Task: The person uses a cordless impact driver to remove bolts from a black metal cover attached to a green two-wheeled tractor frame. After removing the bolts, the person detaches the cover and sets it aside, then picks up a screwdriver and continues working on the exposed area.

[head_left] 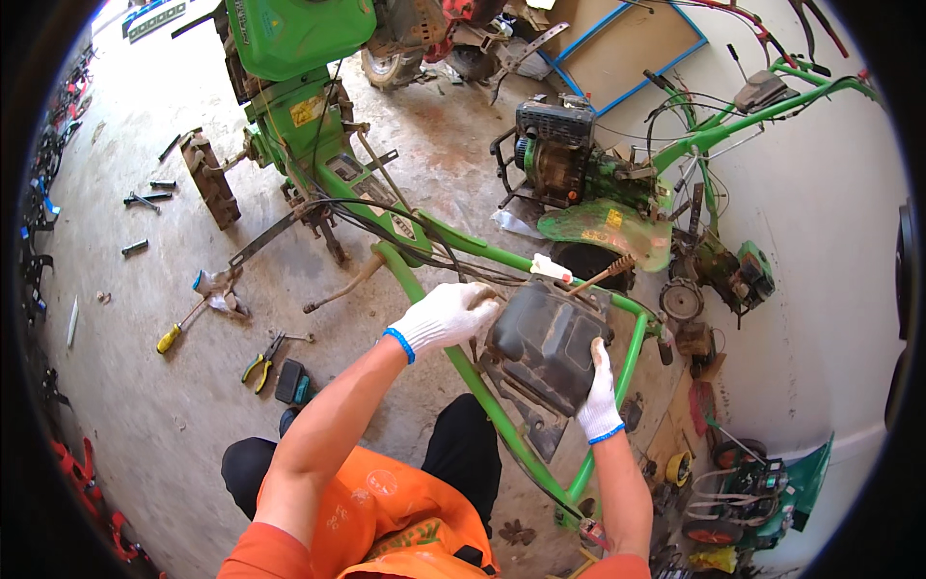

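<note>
A dusty black plastic cover point(542, 343) sits tilted between the green handlebars point(632, 362) of a walking tractor. On its right side my right hand point(600, 396), in a white glove with a blue cuff, grips the edge with the thumb on top. My left hand point(449, 317), gloved the same way, is at the cover's upper left, beside black cables point(434, 230). Its fingers are curled together; what they hold, if anything, is hidden. A lever with a ribbed brown grip point(608, 274) sticks out past the cover's far edge.
Left on the concrete floor lie a yellow-handled screwdriver point(170, 338), pliers point(258, 369), a black-and-teal battery pack point(292, 383) and several sockets. The tractor's green tank point(304, 39) rises ahead. Another green tiller point(598, 193) stands at the right, near the white wall point(810, 289).
</note>
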